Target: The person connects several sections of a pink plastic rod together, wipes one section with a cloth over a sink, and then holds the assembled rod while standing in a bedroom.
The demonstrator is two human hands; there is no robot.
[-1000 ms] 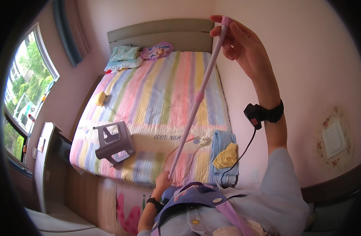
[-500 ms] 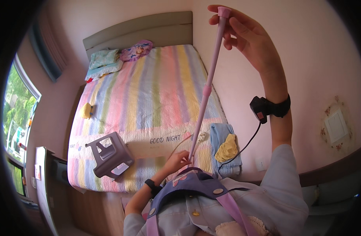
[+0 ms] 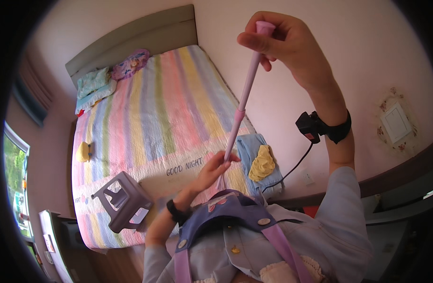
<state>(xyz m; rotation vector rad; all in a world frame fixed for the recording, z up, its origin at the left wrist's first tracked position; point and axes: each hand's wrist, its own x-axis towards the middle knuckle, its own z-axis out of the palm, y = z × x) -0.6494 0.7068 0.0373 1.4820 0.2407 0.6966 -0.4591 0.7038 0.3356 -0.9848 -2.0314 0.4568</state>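
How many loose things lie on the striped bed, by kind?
Pillows or cushions: 2, one green, one purple
Plastic stools: 1, grey stool
Folded cloths: 2, blue and yellow
Small yellow item: 1
Total: 6

1. The pink pole (image 3: 243, 101) looks like smooth plastic with a slight shine
2. The bedspread (image 3: 155, 118) is quilted cloth, matt, with stitched striped bands
3. The grey stool (image 3: 123, 202) is moulded plastic, smooth and dull
4. The headboard (image 3: 131, 42) looks like matt padded fabric, though I cannot tell for certain
5. The blue towel (image 3: 247, 148) and the yellow cloth (image 3: 262, 162) on it are soft matt textile
6. The wall (image 3: 367, 56) is painted, matt and smooth
7. The wrist strap (image 3: 339, 129) is black matt fabric
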